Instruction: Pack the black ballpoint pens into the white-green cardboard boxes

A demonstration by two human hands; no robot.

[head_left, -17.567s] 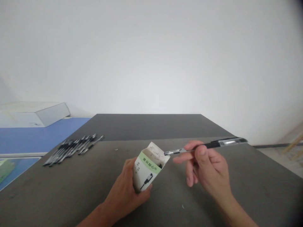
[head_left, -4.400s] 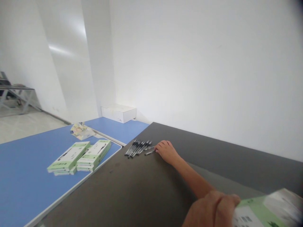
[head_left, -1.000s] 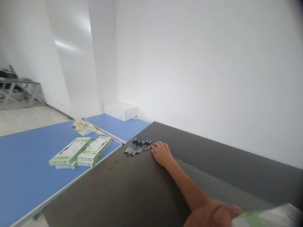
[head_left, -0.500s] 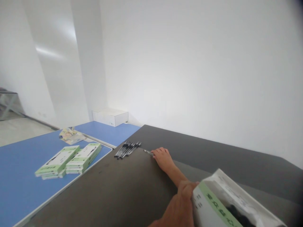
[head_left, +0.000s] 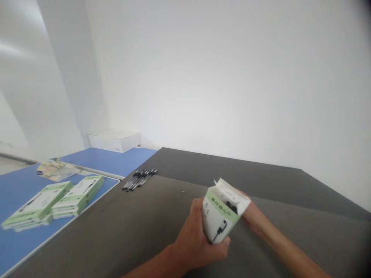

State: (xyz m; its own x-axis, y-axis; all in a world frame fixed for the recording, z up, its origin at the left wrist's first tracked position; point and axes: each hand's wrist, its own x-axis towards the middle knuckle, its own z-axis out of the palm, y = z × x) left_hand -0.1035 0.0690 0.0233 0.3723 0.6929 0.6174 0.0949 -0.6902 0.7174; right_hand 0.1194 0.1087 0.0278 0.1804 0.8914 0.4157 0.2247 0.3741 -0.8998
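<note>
My left hand (head_left: 197,241) is closed round the lower part of a white and green pen box (head_left: 220,213), which it holds tilted with the open top flap up. Dark pens show inside the opening. My right hand (head_left: 252,216) sits just behind the box, its fingers mostly hidden by it. The thin dark tip of a pen (head_left: 214,180) sticks out past the box's top left corner, coming from that hand. A row of several black pens (head_left: 140,178) lies on the dark grey table (head_left: 121,227), far left of both hands.
Stacked green and white pen boxes (head_left: 58,197) lie on the blue table (head_left: 113,161) at the left, with a colourful packet (head_left: 56,171) behind them. A flat white box (head_left: 114,139) stands against the wall. A small speck (head_left: 182,190) lies on the grey table.
My right hand has come back from the row of pens, bringing one pen to the box. My left hand has lifted the box into the middle, and my view has swung right.
</note>
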